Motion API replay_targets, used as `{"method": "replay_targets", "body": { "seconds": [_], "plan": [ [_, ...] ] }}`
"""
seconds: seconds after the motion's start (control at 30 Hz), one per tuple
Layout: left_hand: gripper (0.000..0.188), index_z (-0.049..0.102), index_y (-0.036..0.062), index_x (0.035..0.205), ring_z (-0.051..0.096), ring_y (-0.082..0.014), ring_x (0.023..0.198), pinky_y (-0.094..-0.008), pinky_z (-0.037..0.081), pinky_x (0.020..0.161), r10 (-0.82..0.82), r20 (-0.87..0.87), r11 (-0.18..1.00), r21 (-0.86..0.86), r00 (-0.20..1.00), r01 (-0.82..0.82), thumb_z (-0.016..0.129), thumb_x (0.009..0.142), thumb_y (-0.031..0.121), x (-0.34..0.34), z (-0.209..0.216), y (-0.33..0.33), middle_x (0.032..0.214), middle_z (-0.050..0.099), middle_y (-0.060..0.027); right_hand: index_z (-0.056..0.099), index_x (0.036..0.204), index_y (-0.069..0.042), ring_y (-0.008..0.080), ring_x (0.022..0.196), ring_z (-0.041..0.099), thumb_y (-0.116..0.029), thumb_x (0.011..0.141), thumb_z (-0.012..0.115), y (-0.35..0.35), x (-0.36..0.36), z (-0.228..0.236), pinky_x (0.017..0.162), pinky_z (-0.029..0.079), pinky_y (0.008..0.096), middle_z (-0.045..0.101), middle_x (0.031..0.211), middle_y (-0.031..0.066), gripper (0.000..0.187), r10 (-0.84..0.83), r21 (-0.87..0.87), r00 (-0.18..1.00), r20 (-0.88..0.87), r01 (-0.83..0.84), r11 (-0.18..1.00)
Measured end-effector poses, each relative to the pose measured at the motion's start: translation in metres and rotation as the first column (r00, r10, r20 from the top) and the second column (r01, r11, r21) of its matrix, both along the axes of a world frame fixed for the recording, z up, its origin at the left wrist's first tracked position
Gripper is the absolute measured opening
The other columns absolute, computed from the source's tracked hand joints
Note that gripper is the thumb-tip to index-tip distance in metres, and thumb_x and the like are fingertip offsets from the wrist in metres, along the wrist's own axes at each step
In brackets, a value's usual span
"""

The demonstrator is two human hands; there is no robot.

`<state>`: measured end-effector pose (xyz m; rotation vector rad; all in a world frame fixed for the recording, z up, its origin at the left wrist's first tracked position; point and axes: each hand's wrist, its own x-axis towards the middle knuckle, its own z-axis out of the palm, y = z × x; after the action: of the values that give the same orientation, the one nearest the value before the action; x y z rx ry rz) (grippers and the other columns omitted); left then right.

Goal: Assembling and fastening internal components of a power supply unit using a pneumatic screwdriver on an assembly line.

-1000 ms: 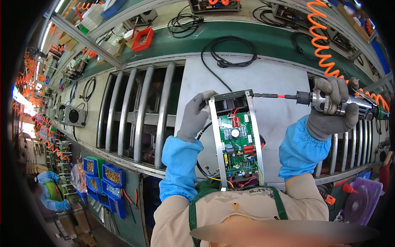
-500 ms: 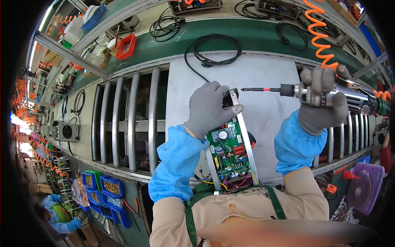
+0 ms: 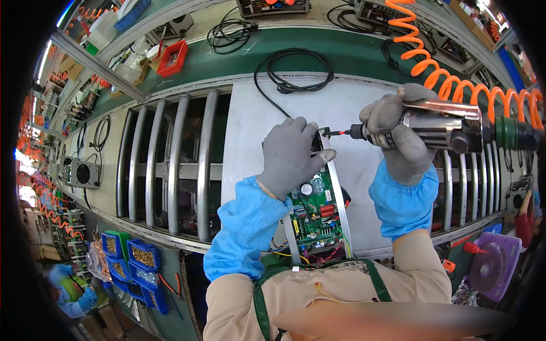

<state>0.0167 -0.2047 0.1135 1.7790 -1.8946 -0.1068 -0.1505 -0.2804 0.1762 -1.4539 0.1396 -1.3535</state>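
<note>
My left hand (image 3: pixel 292 158), in a grey glove, is closed over the far end of a metal-framed electronics unit. Its green circuit board (image 3: pixel 311 213) carries several components between two silvery side rails (image 3: pixel 339 202). In my gloved right hand (image 3: pixel 398 136) is an air screwdriver (image 3: pixel 435 126), lying nearly level with its bit (image 3: pixel 340 133) pointing left. The bit's tip meets the far right corner of the frame, close to my left thumb. Whether a screw sits under the tip is too small to tell. The unit's near end is by my body.
The unit lies on a pale plate (image 3: pixel 244 131) between metal rollers (image 3: pixel 178 165). Beyond are a coiled black cable (image 3: pixel 301 71), a red tray (image 3: pixel 172 58) and an orange coiled hose (image 3: pixel 424 59). Blue bins (image 3: pixel 142 256) stand lower left, a purple fan (image 3: pixel 496 264) lower right. Another person (image 3: pixel 77 290) works far left.
My right hand has moved left and slightly down with the air screwdriver, bringing its bit to the frame's corner. The orange hose has swung. My left hand keeps its hold on the unit.
</note>
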Motion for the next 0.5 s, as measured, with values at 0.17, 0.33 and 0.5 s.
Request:
{"method": "replay_targets", "body": {
  "seconds": [0.17, 0.33, 0.5],
  "plan": [
    [0.054, 0.064, 0.0022, 0.097, 0.057, -0.0267, 0.078, -0.0393, 0.046, 0.066, 0.025, 0.008, 1.000, 0.001, 1.000, -0.025, 0.075, 0.064, 0.043, -0.001, 0.000, 0.002, 0.081, 0.057, -0.0093, 0.046, 0.119, -0.002, 0.0187, 0.056, 0.051, -0.007, 0.074, 0.059, 0.017, 0.012, -0.003, 0.063, 0.048, 0.0408, 0.048, 0.061, 0.0049, 0.047, -0.050, -0.051, 0.998, -0.044, 0.048, 0.998],
    [0.049, 0.063, 0.0046, 0.093, 0.057, -0.0259, 0.078, -0.0390, 0.046, 0.066, 0.067, 0.043, 0.998, -0.008, 0.997, -0.067, 0.075, 0.064, 0.043, -0.001, -0.003, 0.004, 0.081, 0.056, -0.0085, 0.046, 0.118, 0.001, 0.0183, 0.054, 0.052, -0.001, 0.072, 0.053, 0.019, 0.024, -0.008, 0.063, 0.050, 0.0399, 0.051, 0.063, 0.0079, 0.046, 0.022, -0.219, 0.999, -0.027, -0.028, 0.975],
    [0.047, 0.063, 0.0050, 0.090, 0.057, -0.0253, 0.083, -0.0383, 0.046, 0.069, 0.046, 0.063, 0.996, 0.070, 0.997, -0.050, 0.074, 0.065, 0.043, -0.003, -0.002, 0.003, 0.082, 0.056, -0.0085, 0.047, 0.115, 0.003, 0.0178, 0.057, 0.053, 0.005, 0.071, 0.054, 0.017, 0.036, 0.004, 0.058, 0.048, 0.0367, 0.052, 0.065, 0.0076, 0.044, -0.016, -0.043, 1.000, -0.006, 0.016, 0.999]
  ]
}}
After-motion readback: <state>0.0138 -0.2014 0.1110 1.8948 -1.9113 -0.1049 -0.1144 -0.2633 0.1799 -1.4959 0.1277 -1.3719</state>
